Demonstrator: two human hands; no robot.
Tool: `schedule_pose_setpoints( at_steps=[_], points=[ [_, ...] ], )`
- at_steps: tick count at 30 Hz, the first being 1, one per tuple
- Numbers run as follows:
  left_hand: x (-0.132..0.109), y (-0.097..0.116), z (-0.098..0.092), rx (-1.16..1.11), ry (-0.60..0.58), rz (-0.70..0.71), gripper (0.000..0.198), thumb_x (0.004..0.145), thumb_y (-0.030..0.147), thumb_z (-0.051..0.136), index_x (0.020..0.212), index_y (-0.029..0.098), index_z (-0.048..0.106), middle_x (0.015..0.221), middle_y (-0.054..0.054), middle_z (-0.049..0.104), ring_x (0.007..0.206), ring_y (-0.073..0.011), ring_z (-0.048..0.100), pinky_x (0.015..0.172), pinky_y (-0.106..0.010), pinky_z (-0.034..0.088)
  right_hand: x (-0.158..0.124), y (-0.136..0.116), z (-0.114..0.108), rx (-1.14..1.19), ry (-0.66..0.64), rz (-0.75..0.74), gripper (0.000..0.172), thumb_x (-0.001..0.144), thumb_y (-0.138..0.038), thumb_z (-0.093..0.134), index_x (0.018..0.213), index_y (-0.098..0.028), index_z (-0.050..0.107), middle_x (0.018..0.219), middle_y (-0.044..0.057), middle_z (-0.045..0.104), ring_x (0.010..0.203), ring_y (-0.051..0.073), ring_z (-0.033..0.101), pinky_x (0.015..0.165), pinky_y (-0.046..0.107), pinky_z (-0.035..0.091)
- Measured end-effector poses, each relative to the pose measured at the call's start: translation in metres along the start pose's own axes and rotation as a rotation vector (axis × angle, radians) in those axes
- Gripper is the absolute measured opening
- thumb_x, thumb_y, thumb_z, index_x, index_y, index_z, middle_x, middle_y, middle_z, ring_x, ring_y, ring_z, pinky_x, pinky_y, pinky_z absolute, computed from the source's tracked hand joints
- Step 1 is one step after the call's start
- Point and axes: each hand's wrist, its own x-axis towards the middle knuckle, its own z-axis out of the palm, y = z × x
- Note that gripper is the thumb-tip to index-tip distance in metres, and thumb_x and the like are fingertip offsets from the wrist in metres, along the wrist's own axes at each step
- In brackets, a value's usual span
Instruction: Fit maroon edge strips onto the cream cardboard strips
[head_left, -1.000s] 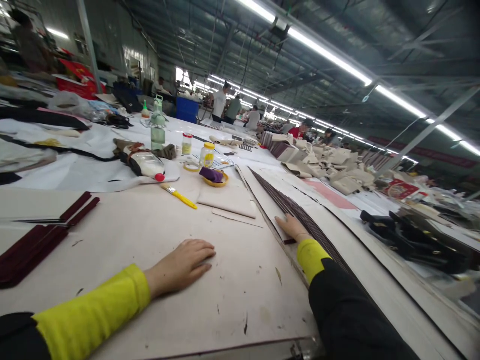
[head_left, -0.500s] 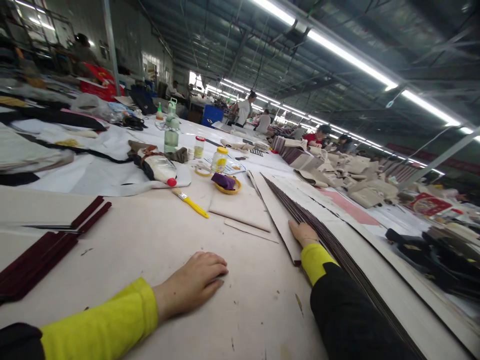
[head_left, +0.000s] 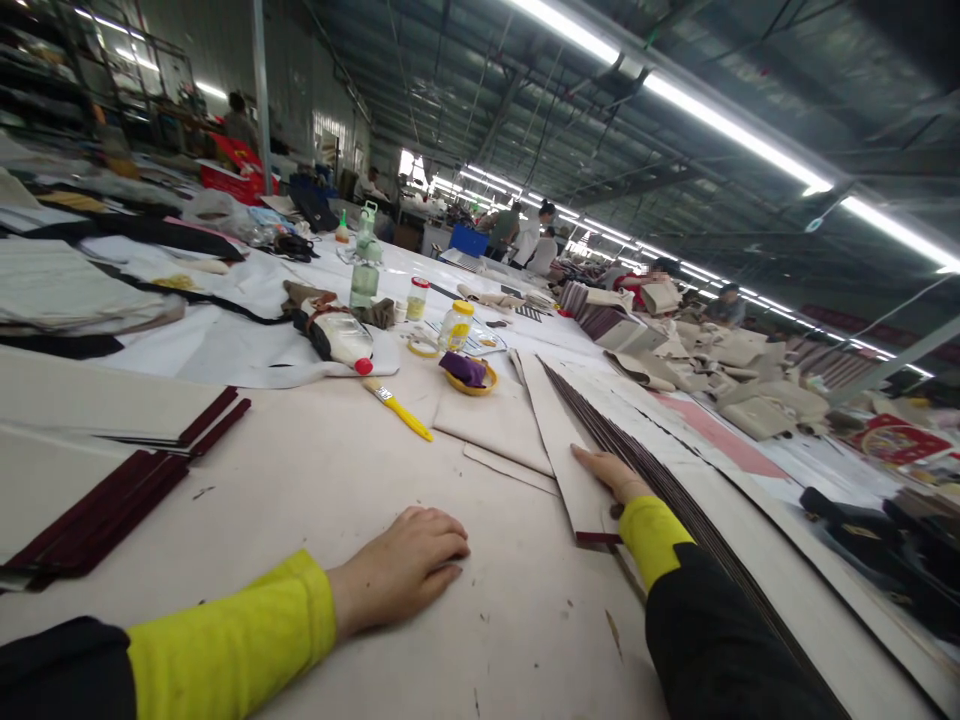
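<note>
A long, flat beige panel with a dark red end edge (head_left: 562, 430) is laid beside a stack of dark-edged pale sheets (head_left: 600, 425). The right arm is stretched forward, the right hand (head_left: 607, 474) placed on the panel with fingers extended; whether it is gripped cannot be told. The left hand (head_left: 409, 562) is rested palm down, loosely curled and unfilled, on the beige, flat table covering (head_left: 360, 485).

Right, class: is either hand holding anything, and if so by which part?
The right hand touches the top of the long pale strip, towards its near end; whether it also grips an edge cannot be told. The left hand holds nothing visible.
</note>
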Motion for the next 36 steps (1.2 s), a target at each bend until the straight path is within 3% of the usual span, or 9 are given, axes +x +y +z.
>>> schedule_pose_setpoints(
  at_steps=[3,7,13,16,19,25,30,33,36],
  points=[
    [0.0,-0.001,0.0,0.005,0.008,0.003,0.019,0.085,0.023,0.044,0.098,0.022,0.057,0.103,-0.002,0.058,0.1,-0.0169,0.049,0.09,-0.033,0.032,-0.011,-0.012,-0.01,-0.013,-0.01,-0.005,0.056,0.075,-0.055,0.048,0.108,-0.01,0.056,0.097,0.017,0.064,0.089,0.024,0.061,0.073,0.035,0.047],
    [-0.001,-0.001,0.0,0.023,0.015,0.018,0.018,0.084,0.022,0.045,0.098,0.022,0.057,0.103,-0.001,0.058,0.099,-0.0163,0.049,0.09,-0.032,0.032,-0.032,-0.017,-0.052,-0.063,0.025,-0.061,0.058,0.07,-0.051,0.055,0.11,-0.01,0.055,0.107,0.017,0.06,0.101,0.028,0.055,0.082,0.035,0.043],
    [-0.003,-0.001,0.002,0.058,0.025,0.043,0.019,0.085,0.022,0.042,0.098,0.021,0.057,0.104,-0.002,0.058,0.099,-0.0168,0.049,0.089,-0.033,0.032,-0.108,0.031,-0.116,-0.298,0.015,-0.187,0.048,0.066,-0.053,0.057,0.098,-0.017,0.057,0.102,0.013,0.062,0.097,0.03,0.057,0.082,0.035,0.042],
    [-0.003,-0.003,0.005,0.078,0.043,0.053,0.02,0.086,0.024,0.042,0.098,0.021,0.057,0.104,-0.003,0.057,0.099,-0.0172,0.049,0.089,-0.033,0.032,-0.158,0.06,-0.109,-0.47,-0.087,-0.185,0.039,0.073,-0.053,0.047,0.095,-0.02,0.055,0.091,0.011,0.065,0.085,0.027,0.061,0.074,0.035,0.044],
    [-0.002,-0.003,0.007,0.096,0.049,0.053,0.02,0.086,0.025,0.042,0.097,0.021,0.057,0.103,-0.003,0.057,0.099,-0.0177,0.049,0.088,-0.034,0.033,-0.186,0.067,-0.081,-0.514,-0.201,-0.159,0.03,0.076,-0.04,0.047,0.096,-0.019,0.054,0.09,0.012,0.066,0.085,0.026,0.062,0.072,0.033,0.043],
    [-0.004,-0.002,0.007,0.102,0.041,0.052,0.021,0.085,0.026,0.041,0.097,0.02,0.058,0.104,-0.004,0.058,0.099,-0.0179,0.05,0.089,-0.035,0.033,-0.154,0.024,-0.047,-0.436,-0.108,-0.109,0.037,0.084,-0.04,0.035,0.102,-0.013,0.053,0.089,0.017,0.065,0.084,0.029,0.062,0.072,0.038,0.042],
    [-0.01,-0.005,0.003,0.041,0.043,0.053,0.022,0.084,0.026,0.043,0.096,0.018,0.059,0.103,-0.005,0.059,0.099,-0.0179,0.05,0.09,-0.033,0.035,-0.152,0.017,-0.071,-0.33,-0.044,-0.126,0.035,0.084,-0.033,0.036,0.106,-0.012,0.053,0.104,0.017,0.062,0.101,0.027,0.056,0.085,0.036,0.04],
    [-0.009,0.001,0.001,-0.135,0.033,-0.043,0.026,0.081,0.031,0.047,0.099,0.016,0.059,0.103,-0.007,0.059,0.098,-0.019,0.051,0.09,-0.033,0.037,-0.197,0.025,-0.096,-0.169,-0.043,-0.155,0.042,0.084,-0.042,0.035,0.113,-0.016,0.05,0.109,0.01,0.061,0.103,0.023,0.056,0.086,0.032,0.043],
    [-0.005,0.022,-0.001,-0.587,-0.059,-0.191,0.042,0.079,0.044,0.049,0.111,0.016,0.052,0.113,-0.009,0.055,0.101,-0.0185,0.051,0.086,-0.032,0.04,-0.262,0.029,-0.102,0.328,-0.221,-0.163,0.053,0.079,-0.053,0.041,0.119,-0.018,0.048,0.098,0.01,0.066,0.09,0.027,0.062,0.076,0.036,0.05]
  ],
)
